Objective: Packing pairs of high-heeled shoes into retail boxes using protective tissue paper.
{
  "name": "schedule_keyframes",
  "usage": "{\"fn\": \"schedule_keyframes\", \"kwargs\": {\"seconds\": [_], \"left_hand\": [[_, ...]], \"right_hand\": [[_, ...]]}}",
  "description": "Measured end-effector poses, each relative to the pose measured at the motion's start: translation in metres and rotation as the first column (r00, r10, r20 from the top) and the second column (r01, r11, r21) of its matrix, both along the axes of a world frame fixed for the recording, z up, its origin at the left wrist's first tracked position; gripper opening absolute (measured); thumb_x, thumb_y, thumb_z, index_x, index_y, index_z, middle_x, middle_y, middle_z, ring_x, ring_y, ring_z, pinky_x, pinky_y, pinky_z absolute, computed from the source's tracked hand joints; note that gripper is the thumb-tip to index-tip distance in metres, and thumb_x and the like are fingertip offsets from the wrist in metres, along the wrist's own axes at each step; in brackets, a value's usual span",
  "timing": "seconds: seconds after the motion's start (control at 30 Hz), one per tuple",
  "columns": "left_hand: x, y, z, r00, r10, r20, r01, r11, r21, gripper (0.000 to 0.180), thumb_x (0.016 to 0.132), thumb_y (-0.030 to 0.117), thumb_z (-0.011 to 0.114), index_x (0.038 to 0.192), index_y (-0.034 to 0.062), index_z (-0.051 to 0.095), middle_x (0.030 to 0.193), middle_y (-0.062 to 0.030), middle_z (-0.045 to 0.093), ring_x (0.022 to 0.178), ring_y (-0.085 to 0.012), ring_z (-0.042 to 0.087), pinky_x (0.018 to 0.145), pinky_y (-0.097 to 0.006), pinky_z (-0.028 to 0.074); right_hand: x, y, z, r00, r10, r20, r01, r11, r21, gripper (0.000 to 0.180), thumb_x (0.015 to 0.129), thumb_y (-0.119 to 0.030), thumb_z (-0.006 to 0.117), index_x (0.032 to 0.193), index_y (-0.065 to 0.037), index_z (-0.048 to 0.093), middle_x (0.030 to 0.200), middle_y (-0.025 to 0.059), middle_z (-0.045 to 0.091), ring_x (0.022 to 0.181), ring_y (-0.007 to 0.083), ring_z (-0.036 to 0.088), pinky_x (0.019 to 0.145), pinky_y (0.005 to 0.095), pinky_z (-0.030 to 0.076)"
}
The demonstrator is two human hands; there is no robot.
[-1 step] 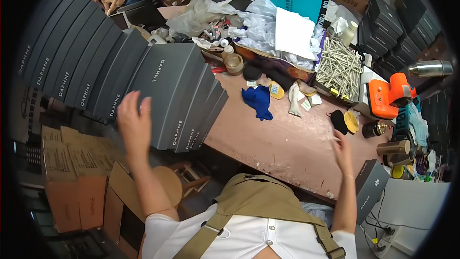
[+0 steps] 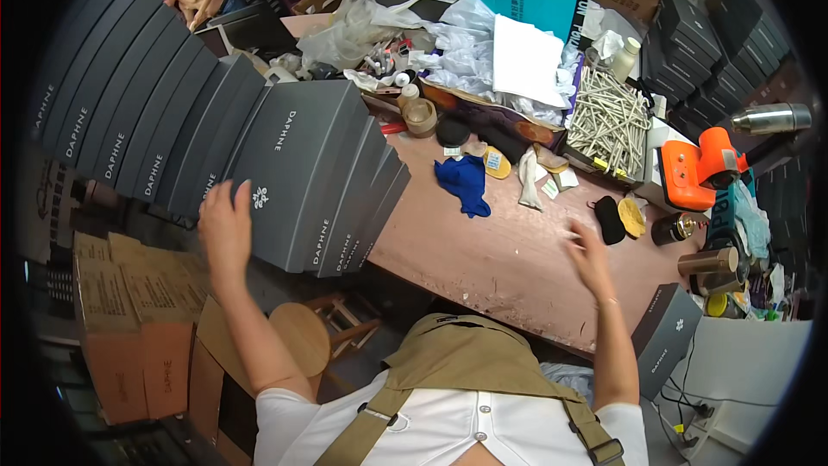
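My left hand (image 2: pixel 226 229), fingers raised and a little apart, is in front of the tall stacks of dark grey lidded boxes (image 2: pixel 297 164) on the left. Whether its fingertips touch a box, I cannot tell. It holds nothing that I can see. Over the pinkish worktable (image 2: pixel 483 267) hovers my right hand (image 2: pixel 591 263), fingers loosely spread and nothing in them. Nearest to it lie a black oval pad (image 2: pixel 609 220) and a yellow pad (image 2: pixel 632 217). Farther back are a blue cloth (image 2: pixel 463 185) and a pale rolled piece (image 2: pixel 529 179).
A box of white sticks (image 2: pixel 604 116) and an orange tape dispenser (image 2: pixel 686 174) stand at the back right. One dark grey box (image 2: pixel 664 336) is by the table's right edge. Brown cartons (image 2: pixel 138 319) and a round wooden stool (image 2: pixel 300 341) stand lower left.
My left hand has shifted slightly down and left, uncovering a mark on the front box. The right hand has moved left over the table, away from the black pad.
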State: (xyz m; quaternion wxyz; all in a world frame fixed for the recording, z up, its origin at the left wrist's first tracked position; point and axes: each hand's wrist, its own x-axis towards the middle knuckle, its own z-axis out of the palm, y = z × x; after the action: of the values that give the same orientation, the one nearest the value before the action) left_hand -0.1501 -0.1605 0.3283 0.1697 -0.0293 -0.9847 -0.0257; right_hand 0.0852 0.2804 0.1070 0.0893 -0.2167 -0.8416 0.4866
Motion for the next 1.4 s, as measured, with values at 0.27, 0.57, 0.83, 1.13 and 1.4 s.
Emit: {"fn": "schedule_keyframes", "kwargs": {"seconds": [0.27, 0.57, 0.83, 1.13, 1.4], "left_hand": [[-0.001, -0.069, -0.049, 0.794, -0.273, 0.543, 0.014, 0.902, 0.432, 0.031, 0.093, 0.025, 0.054, 0.087, -0.0047, 0.059, 0.084, -0.0037, 0.057, 0.078, -0.0102, 0.049, 0.069, -0.027, 0.043], [0.153, 0.051, -0.162, 0.703, -0.645, 0.302, 0.018, 0.440, 0.898, 0.044, 0.081, 0.011, 0.070, 0.117, -0.0080, 0.054, 0.110, -0.0140, 0.055, 0.102, -0.0212, 0.057, 0.089, -0.032, 0.046], [0.176, 0.160, -0.293, 0.145, -0.810, 0.568, -0.904, 0.124, 0.408, 0.043, 0.085, 0.031, 0.068, 0.115, 0.0028, 0.057, 0.110, -0.0099, 0.060, 0.107, -0.0217, 0.052, 0.096, -0.037, 0.040], [0.082, 0.114, -0.256, 0.295, -0.838, 0.460, -0.555, 0.242, 0.796, 0.078, 0.086, 0.026, 0.068, 0.147, 0.0073, 0.024, 0.148, -0.0205, 0.029, 0.136, -0.0312, 0.031, 0.109, -0.039, 0.028], [0.030, 0.060, -0.259, 0.734, -0.507, 0.451, 0.286, 0.834, 0.472, 0.049, 0.089, 0.017, 0.056, 0.133, -0.0023, 0.044, 0.123, -0.0263, 0.053, 0.115, -0.0398, 0.050, 0.097, -0.042, 0.040]], "right_hand": [[-0.193, -0.218, 0.091, 0.836, 0.484, -0.258, -0.545, 0.678, -0.493, 0.102, 0.084, -0.061, 0.054, 0.149, -0.001, 0.003, 0.152, 0.0241, 0.013, 0.137, 0.0292, 0.028, 0.110, 0.0363, 0.028], [-0.006, -0.124, -0.004, 0.998, 0.014, -0.066, -0.063, 0.553, -0.831, 0.070, 0.083, -0.023, 0.069, 0.139, 0.003, 0.036, 0.131, 0.0164, 0.050, 0.120, 0.0229, 0.048, 0.101, 0.0338, 0.038], [0.104, -0.048, -0.094, 0.909, -0.199, 0.367, 0.415, 0.513, -0.751, 0.037, 0.083, -0.033, 0.072, 0.095, -0.001, 0.058, 0.085, 0.0050, 0.061, 0.077, 0.0124, 0.057, 0.068, 0.0266, 0.049], [0.030, -0.145, -0.030, 0.983, -0.070, 0.167, 0.163, 0.746, -0.645, 0.038, 0.081, -0.028, 0.074, 0.101, -0.001, 0.057, 0.082, 0.0046, 0.060, 0.073, 0.0120, 0.056, 0.068, 0.0267, 0.049], [0.079, -0.099, -0.070, 0.876, -0.212, 0.433, -0.054, 0.850, 0.524, 0.061, 0.071, -0.014, 0.072, 0.127, -0.013, 0.049, 0.141, 0.0198, 0.035, 0.129, 0.0374, 0.034, 0.099, 0.0568, 0.031]]}}
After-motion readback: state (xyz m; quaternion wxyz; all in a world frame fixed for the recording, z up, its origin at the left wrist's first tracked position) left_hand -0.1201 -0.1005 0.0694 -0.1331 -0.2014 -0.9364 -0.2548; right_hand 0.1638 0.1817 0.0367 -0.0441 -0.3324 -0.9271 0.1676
